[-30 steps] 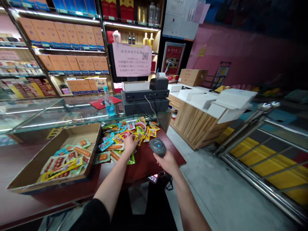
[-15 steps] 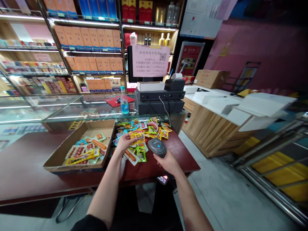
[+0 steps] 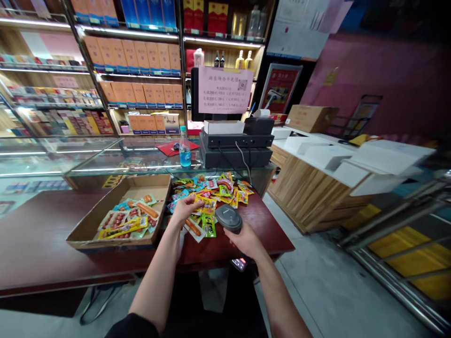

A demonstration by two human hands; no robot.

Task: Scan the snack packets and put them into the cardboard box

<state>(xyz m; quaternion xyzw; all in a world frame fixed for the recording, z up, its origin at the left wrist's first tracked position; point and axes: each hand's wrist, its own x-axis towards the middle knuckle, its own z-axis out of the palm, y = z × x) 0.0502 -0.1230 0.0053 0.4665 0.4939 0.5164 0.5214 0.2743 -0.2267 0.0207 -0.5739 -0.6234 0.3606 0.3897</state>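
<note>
Pinched in my left hand (image 3: pixel 185 209) is a yellow snack packet (image 3: pixel 206 205), held just over a loose pile of small snack packets (image 3: pixel 188 188). My right hand (image 3: pixel 244 238) grips a dark grey barcode scanner (image 3: pixel 229 217), its head pointing toward the pile and close to the yellow packet. A packaged sausage (image 3: pixel 193 228) and a green packet (image 3: pixel 209 226) lie at the near side of the pile. Left of my left hand stands an open cardboard box (image 3: pixel 79 233) with several packaged sausages (image 3: pixel 123 220) inside.
The dark red table (image 3: pixel 31 234) borders a glass counter (image 3: pixel 88 162). On the counter stand a blue drink bottle (image 3: pixel 184 152), a monitor with a pink sign (image 3: pixel 225 89) and a black cash drawer (image 3: pixel 229 157). A phone (image 3: pixel 239 264) shows below the table edge. A wooden cabinet (image 3: pixel 306 192) stands right.
The blue light on the scanner's top no longer shows. My left hand and the yellow packet have shifted very slightly; the view has moved a little.
</note>
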